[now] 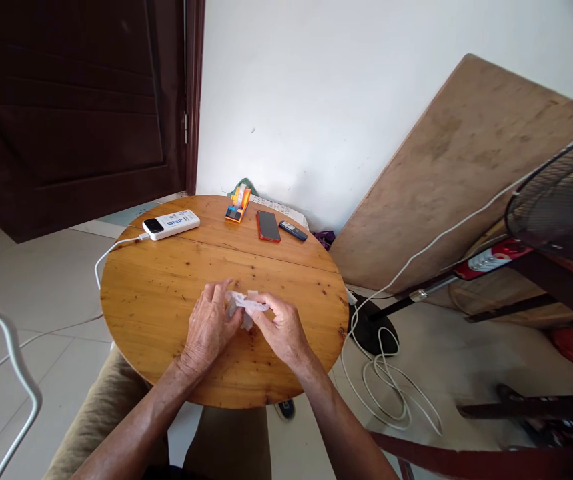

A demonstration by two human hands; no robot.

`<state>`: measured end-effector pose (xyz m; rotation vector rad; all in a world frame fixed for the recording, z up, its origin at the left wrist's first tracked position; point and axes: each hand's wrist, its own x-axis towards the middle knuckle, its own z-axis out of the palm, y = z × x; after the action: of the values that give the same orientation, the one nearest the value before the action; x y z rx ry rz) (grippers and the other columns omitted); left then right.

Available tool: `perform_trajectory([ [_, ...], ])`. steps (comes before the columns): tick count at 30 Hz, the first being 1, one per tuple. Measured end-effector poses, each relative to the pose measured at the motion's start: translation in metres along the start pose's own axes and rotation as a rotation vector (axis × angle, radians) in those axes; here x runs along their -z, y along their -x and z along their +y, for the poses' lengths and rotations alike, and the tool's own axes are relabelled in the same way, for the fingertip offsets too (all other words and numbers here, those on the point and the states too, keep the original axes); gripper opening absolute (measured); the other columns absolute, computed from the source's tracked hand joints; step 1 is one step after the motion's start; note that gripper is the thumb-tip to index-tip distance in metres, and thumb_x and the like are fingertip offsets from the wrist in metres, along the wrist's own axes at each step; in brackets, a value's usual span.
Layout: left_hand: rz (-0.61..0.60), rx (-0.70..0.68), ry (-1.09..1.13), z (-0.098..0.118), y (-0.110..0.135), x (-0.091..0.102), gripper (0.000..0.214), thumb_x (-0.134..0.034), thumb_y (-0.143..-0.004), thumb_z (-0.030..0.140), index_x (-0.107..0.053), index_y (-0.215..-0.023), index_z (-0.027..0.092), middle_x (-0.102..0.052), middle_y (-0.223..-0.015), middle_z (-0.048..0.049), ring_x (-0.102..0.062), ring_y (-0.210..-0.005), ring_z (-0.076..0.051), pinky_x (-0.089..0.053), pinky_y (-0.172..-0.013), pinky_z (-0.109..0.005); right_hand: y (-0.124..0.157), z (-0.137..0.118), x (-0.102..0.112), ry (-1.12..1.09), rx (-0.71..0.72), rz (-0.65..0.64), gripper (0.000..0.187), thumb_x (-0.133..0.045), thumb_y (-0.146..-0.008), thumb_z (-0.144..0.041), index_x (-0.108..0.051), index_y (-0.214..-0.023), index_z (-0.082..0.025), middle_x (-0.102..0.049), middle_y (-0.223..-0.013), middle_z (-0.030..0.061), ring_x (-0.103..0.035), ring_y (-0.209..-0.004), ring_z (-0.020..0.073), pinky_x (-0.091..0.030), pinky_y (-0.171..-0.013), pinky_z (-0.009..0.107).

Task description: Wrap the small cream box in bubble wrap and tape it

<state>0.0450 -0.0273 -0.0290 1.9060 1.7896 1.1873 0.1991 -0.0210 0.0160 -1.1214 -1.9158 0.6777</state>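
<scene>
My two bare hands meet over the near half of a round wooden table point(156, 287), just above its top: my right hand point(283, 325) pinches a crumpled, thin white piece point(249, 303) between thumb and fingers, while my left hand point(210, 321), fingers bent, touches its left side, though I cannot tell whether it grips. Beyond them, along the far edge, from left to right, lie a white power bank point(173, 224) with a cable plugged in, an orange tape dispenser point(239, 204), a red-edged phone point(269, 226) and a dark remote point(293, 231).
</scene>
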Motion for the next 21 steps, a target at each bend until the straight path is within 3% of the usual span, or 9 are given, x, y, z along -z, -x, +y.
perform_trajectory([
  [4, -0.044, -0.118, 0.039, -0.006, -0.002, -0.001, 0.039, -0.057, -0.077, 0.010, -0.059, -0.115, 0.021, -0.057, -0.125, -0.0109, -0.059, -0.111, -0.027, -0.050, -0.097, -0.044, 0.010, 0.002, -0.003, 0.060, 0.059, 0.002, 0.017, -0.054, -0.088, -0.016, -0.068, -0.093, -0.022, -0.075, -0.092, 0.0028, -0.069, -0.083, 0.0170, -0.054, -0.076, 0.028],
  [8, -0.090, -0.138, 0.103, -0.014, -0.001, 0.004, 0.029, -0.058, -0.077, 0.013, -0.062, -0.105, 0.019, -0.059, -0.122, -0.0125, -0.059, -0.110, -0.029, -0.051, -0.095, -0.047, 0.019, 0.006, -0.009, 0.111, 0.174, 0.044, 0.022, -0.052, -0.086, -0.009, -0.067, -0.095, -0.022, -0.074, -0.101, 0.0058, -0.069, -0.098, 0.0187, -0.055, -0.087, 0.032],
  [15, -0.261, -0.239, 0.187, -0.035, 0.004, 0.025, 0.051, -0.058, -0.074, 0.013, -0.057, -0.124, 0.018, -0.052, -0.138, -0.0154, -0.051, -0.127, -0.030, -0.045, -0.106, -0.051, 0.030, 0.018, -0.018, 0.249, 0.378, 0.075, 0.029, -0.047, -0.086, -0.002, -0.063, -0.100, -0.022, -0.070, -0.113, 0.0093, -0.062, -0.118, 0.0210, -0.054, -0.100, 0.039],
  [18, -0.320, -0.289, 0.141, -0.036, 0.000, 0.027, 0.061, -0.057, -0.074, 0.009, -0.053, -0.133, 0.020, -0.042, -0.150, -0.0160, -0.044, -0.136, -0.031, -0.039, -0.111, -0.054, 0.032, 0.021, -0.020, 0.280, 0.391, 0.078, 0.034, -0.045, -0.084, -0.001, -0.064, -0.104, -0.021, -0.070, -0.116, 0.0095, -0.061, -0.120, 0.0212, -0.052, -0.103, 0.041],
  [21, -0.398, -0.329, 0.161, -0.033, -0.007, 0.024, 0.066, -0.053, -0.073, 0.003, -0.052, -0.136, 0.022, -0.040, -0.154, -0.0131, -0.042, -0.139, -0.027, -0.038, -0.113, -0.049, 0.032, 0.021, -0.020, 0.267, 0.354, 0.070, 0.033, -0.046, -0.085, -0.003, -0.065, -0.103, -0.023, -0.069, -0.118, 0.0084, -0.062, -0.119, 0.0211, -0.052, -0.103, 0.040],
])
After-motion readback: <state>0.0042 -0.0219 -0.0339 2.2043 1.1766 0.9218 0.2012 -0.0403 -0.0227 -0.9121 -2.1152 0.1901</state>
